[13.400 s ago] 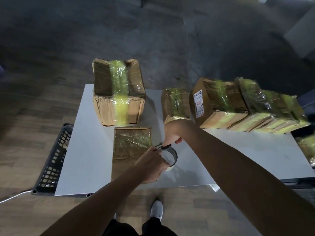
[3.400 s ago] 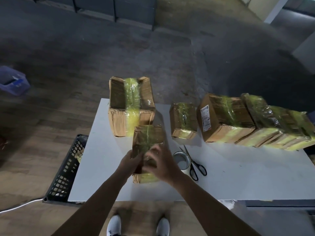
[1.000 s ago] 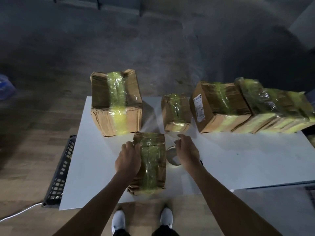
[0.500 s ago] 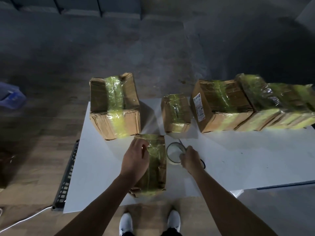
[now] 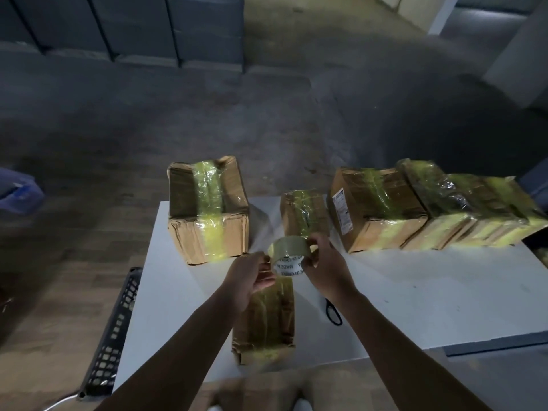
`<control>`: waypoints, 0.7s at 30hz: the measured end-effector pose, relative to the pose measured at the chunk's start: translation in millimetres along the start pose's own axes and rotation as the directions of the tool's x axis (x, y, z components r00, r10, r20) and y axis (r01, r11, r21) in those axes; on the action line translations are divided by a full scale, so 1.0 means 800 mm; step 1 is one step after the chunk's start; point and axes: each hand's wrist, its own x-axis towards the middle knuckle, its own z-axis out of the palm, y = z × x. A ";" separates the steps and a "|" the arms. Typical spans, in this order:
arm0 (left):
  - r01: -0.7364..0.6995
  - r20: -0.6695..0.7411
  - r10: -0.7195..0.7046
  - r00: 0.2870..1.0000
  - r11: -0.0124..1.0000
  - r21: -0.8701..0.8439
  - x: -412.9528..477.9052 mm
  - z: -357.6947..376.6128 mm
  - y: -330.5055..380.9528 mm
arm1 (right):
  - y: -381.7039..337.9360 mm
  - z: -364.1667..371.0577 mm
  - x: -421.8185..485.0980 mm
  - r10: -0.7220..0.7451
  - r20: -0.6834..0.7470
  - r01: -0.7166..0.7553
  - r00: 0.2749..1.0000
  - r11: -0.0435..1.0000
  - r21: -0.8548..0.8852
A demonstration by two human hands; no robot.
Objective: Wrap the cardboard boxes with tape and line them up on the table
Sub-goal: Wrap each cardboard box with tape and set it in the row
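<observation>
Hands: left hand (image 5: 252, 277) pinches the roll (image 5: 289, 259) at its side and right hand (image 5: 323, 268) grips it, both raised over the near box (image 5: 267, 321).
Near box: flat at the front of the table (image 5: 415, 292), partly taped, apart from the row.
Row: taped boxes (image 5: 376, 209) along the far edge.
Done: most boxes wrapped and lined up.
Left: probably more tape on the near box, then into the row.

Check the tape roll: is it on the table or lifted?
Lifted: the left hand and right hand hold the tape roll off the table.
</observation>
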 end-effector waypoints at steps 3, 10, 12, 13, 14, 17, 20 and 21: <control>-0.049 0.007 0.049 0.999 0.997 0.065 -0.004 -0.008 0.005 | -0.008 -0.001 0.000 -0.072 0.004 0.072 0.997 0.990 -0.118; -0.123 -0.024 0.123 0.992 0.992 0.020 -0.003 -0.026 0.010 | -0.029 0.001 -0.001 -0.242 0.026 0.241 0.970 0.937 -0.254; -0.122 -0.038 0.123 0.992 0.992 0.017 0.000 -0.033 0.007 | -0.033 0.003 -0.001 -0.274 0.020 0.270 0.962 0.931 -0.246; -0.121 -0.036 0.121 0.992 0.993 0.009 0.002 -0.035 0.006 | -0.035 0.003 0.000 -0.279 0.019 0.275 0.960 0.933 -0.230; -0.118 -0.027 0.118 0.993 0.993 -0.003 0.004 -0.037 0.004 | -0.036 0.002 0.001 -0.276 0.020 0.274 0.961 0.939 -0.207; -0.091 0.013 0.092 0.996 0.993 -0.075 0.009 -0.043 0.003 | -0.039 -0.001 0.006 -0.282 0.018 0.282 0.959 0.953 -0.111; -0.036 0.036 0.043 0.998 0.986 -0.162 0.013 -0.045 0.003 | -0.045 0.001 0.004 -0.254 0.078 0.246 0.964 0.963 0.107; -0.023 0.045 0.031 0.999 0.983 -0.183 0.014 -0.046 0.004 | -0.047 0.001 0.003 -0.249 0.103 0.231 0.963 0.960 0.159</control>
